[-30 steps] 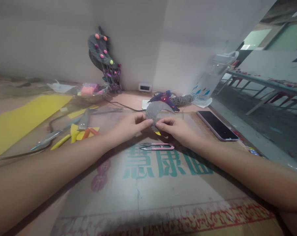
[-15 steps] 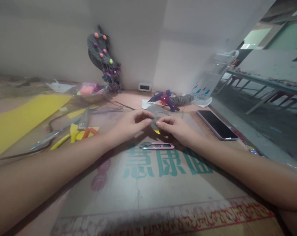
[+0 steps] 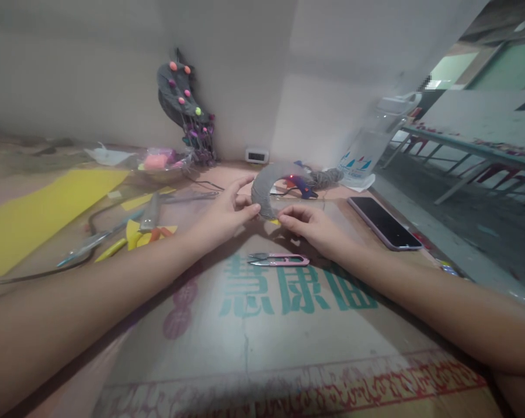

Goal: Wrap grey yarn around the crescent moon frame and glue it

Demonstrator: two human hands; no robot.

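Observation:
My left hand (image 3: pixel 232 212) is closed on a grey, yarn-wrapped crescent (image 3: pixel 262 190), gripping its left side between thumb and fingers. The crescent stands upright above the cardboard, curving open to the right. At its lower tip, beside a small yellow patch (image 3: pixel 274 221), my right hand (image 3: pixel 308 225) holds thumb and fingers pinched together on the end. What exactly lies in that pinch is too small to make out. Pink-handled thread snips (image 3: pixel 304 260) lie on the cardboard just in front of both hands.
Behind the crescent are a partly hidden blue glue gun (image 3: pixel 308 190) and grey yarn (image 3: pixel 327 176). A phone (image 3: pixel 384 223) and water bottle (image 3: pixel 366 136) stand right. Pliers (image 3: pixel 148 216) and yellow sheet (image 3: pixel 49 212) lie left. A decorated crescent (image 3: pixel 170 96) leans on the wall.
The grey crescent has turned so its curved shape now faces me, rising over the glue gun. My left hand has shifted slightly left along it; my right hand stays near the lower tip.

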